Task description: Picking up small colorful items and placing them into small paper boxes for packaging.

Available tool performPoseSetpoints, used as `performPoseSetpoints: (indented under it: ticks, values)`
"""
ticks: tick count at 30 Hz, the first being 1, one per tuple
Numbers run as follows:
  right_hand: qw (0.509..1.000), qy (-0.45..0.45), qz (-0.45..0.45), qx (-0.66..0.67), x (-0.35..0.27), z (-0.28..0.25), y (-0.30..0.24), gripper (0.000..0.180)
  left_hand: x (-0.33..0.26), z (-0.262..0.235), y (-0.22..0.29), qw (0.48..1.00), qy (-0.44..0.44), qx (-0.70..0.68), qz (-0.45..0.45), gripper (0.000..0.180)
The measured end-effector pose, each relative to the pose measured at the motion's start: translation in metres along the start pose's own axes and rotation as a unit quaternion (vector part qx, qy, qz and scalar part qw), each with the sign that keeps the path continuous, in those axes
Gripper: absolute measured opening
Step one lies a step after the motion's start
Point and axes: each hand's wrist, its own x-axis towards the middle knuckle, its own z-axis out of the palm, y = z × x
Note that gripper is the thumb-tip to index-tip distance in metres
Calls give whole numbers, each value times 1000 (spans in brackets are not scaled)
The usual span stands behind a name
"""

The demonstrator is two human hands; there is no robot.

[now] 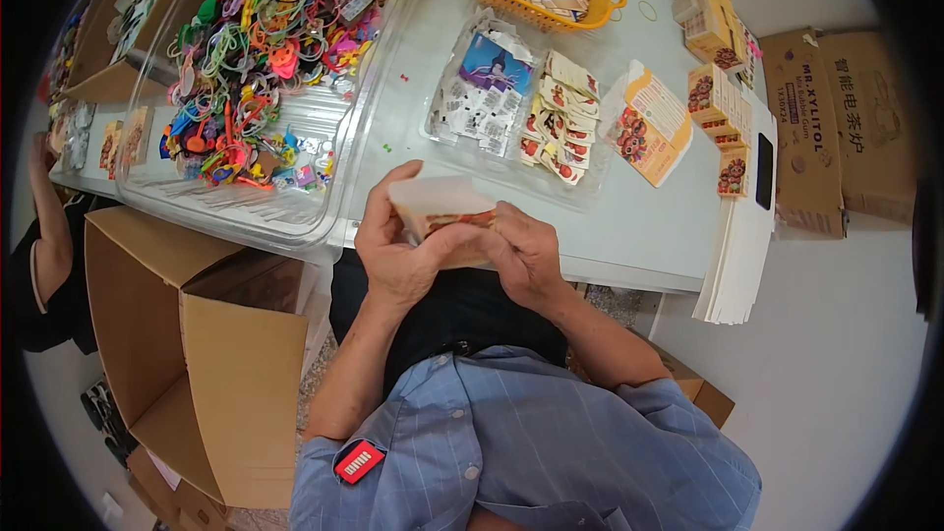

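Observation:
A small printed paper carton (pixel 438 195), white on its flap and orange and red below, is held up over the table's near edge. My left hand (pixel 395 254) grips its left side, the thumb pressed across the front. My right hand (pixel 531 254) closes on its right side, its thumb also on the front. The carton looks slightly blurred, and my hands hide its lower part. Just beyond, a shallow clear tray (pixel 474 151) carries small white-and-black packets (pixel 472 110) and a pile of red-and-cream packets (pixel 562 123).
A large clear bin (pixel 334 199) of colourful small toys (pixel 280 54) stands left. A yellow basket (pixel 477 0) of cards sits at the back. Flat cartons (pixel 649 128) and carton stacks (pixel 716 103) line the right. An open cardboard box (pixel 246 393) is lower left. Another person's arm (pixel 51 236) shows far left.

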Motion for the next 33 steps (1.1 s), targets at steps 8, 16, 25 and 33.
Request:
performPoseSetpoints:
  ticks: [8, 16, 25, 33]
  values:
    - [997, 81, -1, 8, -4, 17, 16, 38, -16, -17, -27, 989, 46, 67, 128, 75]
    - [993, 51, -108, 4, 5, 0, 28, 54, 2, -21, -37, 975, 2, 44, 216, 67]
    - [989, -14, -136, -47, 21, -20, 18, 40, 5, -26, -13, 951, -65, 184, 239, 39]
    - [983, -44, -175, -27, 22, -15, 11, 32, 10, -46, 16, 943, -188, 199, 187, 27]
